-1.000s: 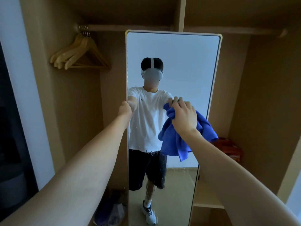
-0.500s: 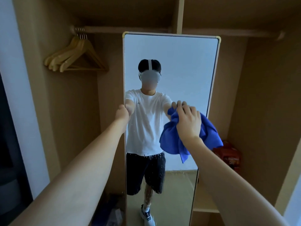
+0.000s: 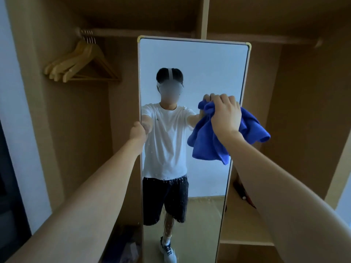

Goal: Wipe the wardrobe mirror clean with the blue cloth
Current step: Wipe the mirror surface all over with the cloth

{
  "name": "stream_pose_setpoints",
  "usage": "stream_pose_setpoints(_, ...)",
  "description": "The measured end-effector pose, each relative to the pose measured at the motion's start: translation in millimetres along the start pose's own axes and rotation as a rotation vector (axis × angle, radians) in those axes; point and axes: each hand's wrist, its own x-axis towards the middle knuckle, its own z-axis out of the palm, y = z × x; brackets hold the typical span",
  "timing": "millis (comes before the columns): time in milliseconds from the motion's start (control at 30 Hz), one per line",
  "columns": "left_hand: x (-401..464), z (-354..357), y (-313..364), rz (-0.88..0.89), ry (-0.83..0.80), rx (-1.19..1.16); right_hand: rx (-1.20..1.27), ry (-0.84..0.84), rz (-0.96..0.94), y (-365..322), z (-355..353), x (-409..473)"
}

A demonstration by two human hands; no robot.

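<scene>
A tall mirror point(image 3: 207, 67) with a pale frame stands upright inside an open wooden wardrobe. It reflects a person in a white shirt and dark shorts. Water droplets speckle the lower glass around the reflected shorts. My left hand point(image 3: 137, 132) grips the mirror's left edge at mid height. My right hand point(image 3: 225, 114) is closed on a bunched blue cloth point(image 3: 205, 143) and presses it against the glass near the right edge. Most of the cloth hangs loose below and to the right of the hand.
Several wooden hangers point(image 3: 79, 63) hang on a rail at the upper left. A wooden shelf point(image 3: 245, 230) sits low to the right of the mirror, with a red item point(image 3: 241, 190) partly hidden behind my right arm. Dark bags point(image 3: 127, 245) lie on the wardrobe floor at the left.
My right hand has carried the blue cloth upward and to the right across the glass, toward the mirror's right edge. My left hand keeps its grip on the left edge.
</scene>
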Motion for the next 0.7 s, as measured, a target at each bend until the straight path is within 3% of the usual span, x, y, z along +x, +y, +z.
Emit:
stream_pose_setpoints(167,1,3,-1,0.015,0.043,0.052,-0.029,0.026,0.017,-3,39,-81)
stream_pose_setpoints(300,3,2,-3,0.040,0.056,0.050,-0.006,-0.103,-0.011,0,45,-123)
stream_pose_setpoints(433,1,2,-2,0.034,0.068,0.060,-0.036,-0.139,-0.053,7,27,-104)
stream_pose_setpoints(633,1,2,-3,0.024,0.029,0.024,-0.083,0.031,0.007,21,-12,-13)
stream_pose_setpoints(700,4,1,-4,0.019,0.015,0.006,-0.072,0.017,0.037,19,-14,6)
